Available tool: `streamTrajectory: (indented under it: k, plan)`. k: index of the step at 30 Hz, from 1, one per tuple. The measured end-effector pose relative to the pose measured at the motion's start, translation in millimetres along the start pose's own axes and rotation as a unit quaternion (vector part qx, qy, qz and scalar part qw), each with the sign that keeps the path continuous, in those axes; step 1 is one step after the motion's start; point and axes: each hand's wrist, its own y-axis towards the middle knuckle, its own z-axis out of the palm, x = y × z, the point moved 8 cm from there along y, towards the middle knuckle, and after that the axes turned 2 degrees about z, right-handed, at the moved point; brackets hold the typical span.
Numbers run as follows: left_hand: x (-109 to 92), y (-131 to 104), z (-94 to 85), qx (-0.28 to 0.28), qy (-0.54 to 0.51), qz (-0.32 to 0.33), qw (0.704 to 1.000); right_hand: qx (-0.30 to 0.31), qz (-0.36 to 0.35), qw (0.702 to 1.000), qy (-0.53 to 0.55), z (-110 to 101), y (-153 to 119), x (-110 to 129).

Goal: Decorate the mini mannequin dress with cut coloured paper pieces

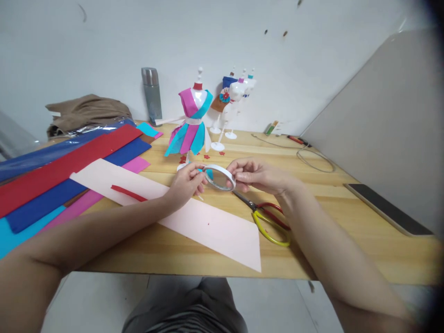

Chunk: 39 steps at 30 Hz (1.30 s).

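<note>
Between my two hands, above the table, is a roll of white double-sided tape (219,177). My right hand (255,175) pinches the roll's right side between thumb and fingers. At its left edge, the fingers of my left hand (189,182) are closed on the tape. Beneath my left arm lies a long pale pink sheet (211,226) with a thin red strip (128,192) on it. Scissors (263,213) with one red and one yellow handle lie under my right hand. Just beyond stands a small dress form (193,115) draped in magenta and turquoise strips with a pale waistband.
Red, blue, magenta and turquoise sheets (72,169) overlap at left, near a brown cloth (90,111). A flask (151,97) and several other dress forms (239,92) stand by the wall. A cable (312,157) and a phone (385,208) lie at right.
</note>
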Motion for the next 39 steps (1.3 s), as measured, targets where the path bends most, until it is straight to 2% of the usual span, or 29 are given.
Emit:
streamTrajectory:
  k: [2,5,8,12,16,23,32,39]
  plan:
    - [-1,-1,-4.8,-0.018,0.022,0.025,0.999,-0.006,-0.002,1.0,0.021,-2,1,-2]
    - [-21,-10,-10.2,-0.055,0.075,0.134,0.987,-0.028,0.005,0.998,0.056,-2,5,-5]
    - [-40,-24,-0.4,-0.035,0.139,0.205,0.968,-0.056,0.013,0.996,0.066,7,9,-7]
    - [-48,-34,13.9,0.002,0.197,0.219,0.956,-0.085,0.011,0.996,0.031,28,12,-10]
    - [-50,-35,15.3,0.004,0.224,0.227,0.948,-0.103,0.01,0.995,-0.006,41,13,-12]
    - [-45,-30,15.7,0.04,0.212,0.216,0.952,-0.105,0.028,0.994,0.017,42,13,-13]
    - [-41,-29,17.5,0.046,0.252,0.236,0.937,-0.125,0.029,0.992,-0.007,46,13,-11]
    - [-39,-28,17.6,0.045,0.276,0.215,0.936,-0.122,0.022,0.991,-0.054,49,13,-7]
